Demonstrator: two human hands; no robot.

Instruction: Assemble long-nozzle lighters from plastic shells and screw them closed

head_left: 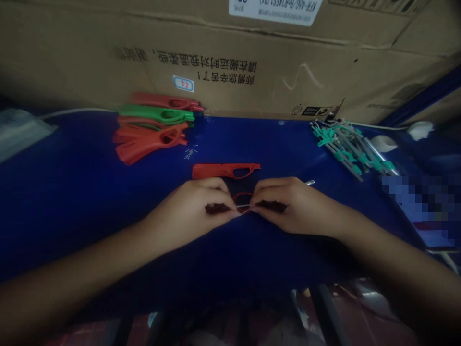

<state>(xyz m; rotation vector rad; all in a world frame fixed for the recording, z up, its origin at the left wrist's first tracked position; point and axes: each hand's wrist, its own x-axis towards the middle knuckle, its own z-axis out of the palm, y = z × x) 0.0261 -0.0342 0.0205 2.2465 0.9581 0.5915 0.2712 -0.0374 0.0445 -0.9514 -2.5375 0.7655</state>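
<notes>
Fingers (223, 196) of the left hand (196, 204) and right hand (298, 206) pinched a thin white strip (244, 206); uneven pulling could have made it slip.

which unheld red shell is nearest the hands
The red shell lying by itself just beyond the left hand; the other unheld red ones are bunched in the pile farther back.

At lower centre, a thin white piece (243, 206) is pinched by the left hand (201, 204) and right hand (297, 206); coloured casings (144, 144) are heaped at upper left.
</notes>
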